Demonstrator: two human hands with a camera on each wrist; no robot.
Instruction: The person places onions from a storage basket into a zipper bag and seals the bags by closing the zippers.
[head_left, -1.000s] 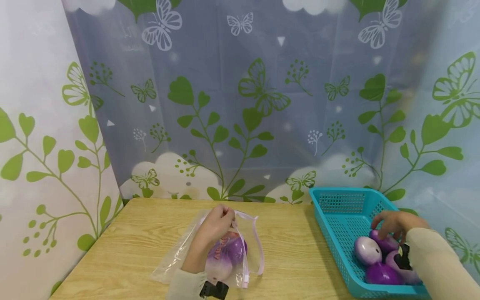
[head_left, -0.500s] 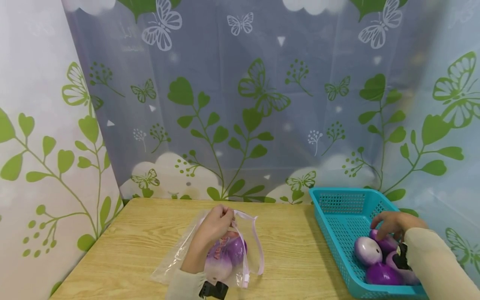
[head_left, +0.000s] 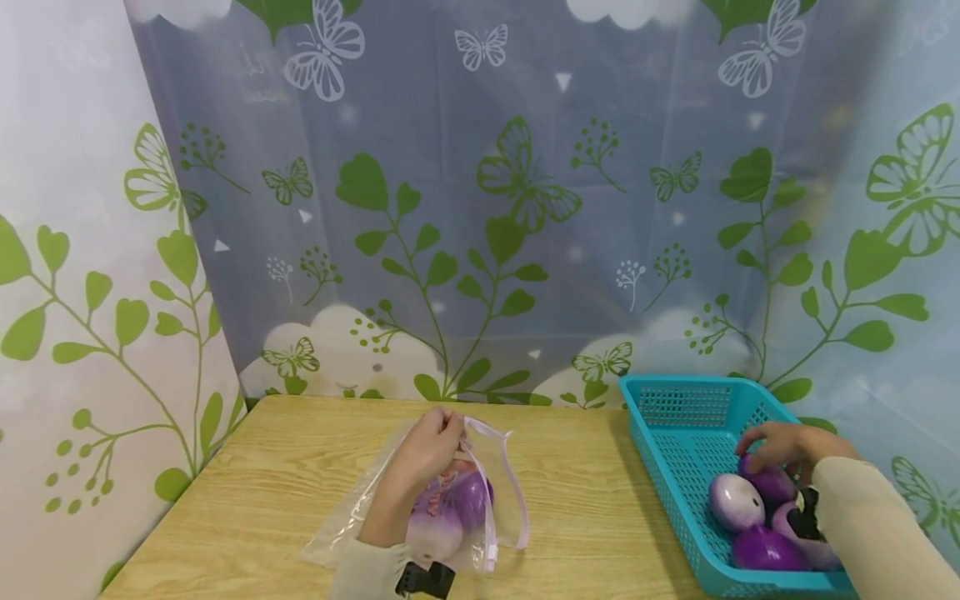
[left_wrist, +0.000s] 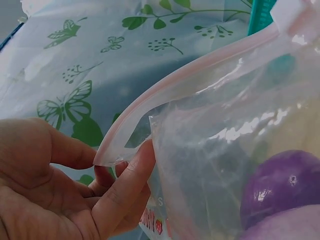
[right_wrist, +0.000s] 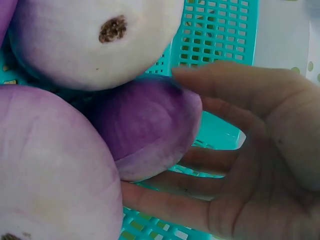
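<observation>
Centrally, low in the frame, the left hand [head_left: 429, 447] pinches one corner of the pink-edged mouth of a clear zip bag [left_wrist: 190, 165] between thumb and fingertips, holding it raised. Through the plastic show a purple onion [head_left: 474, 500] and, just below and left of it, a paler onion [head_left: 435, 535]. The bag lies on a wood-grain bench [head_left: 585, 492], its mouth toward the right. At lower right, the right hand [head_left: 797, 446] is in a turquoise slotted basket [head_left: 693, 454], its fingers [right_wrist: 167, 202] curled around a red onion [right_wrist: 150, 125], thumb near one end. Just left of that sits a whitish onion [head_left: 737, 502]; below lies a deep purple onion [head_left: 768, 552], and beside it another pale onion [head_left: 819, 553], partly hidden by a black wrist camera [head_left: 806, 513]. A leaf-and-butterfly backdrop [head_left: 450, 125] fills the upper frame.
</observation>
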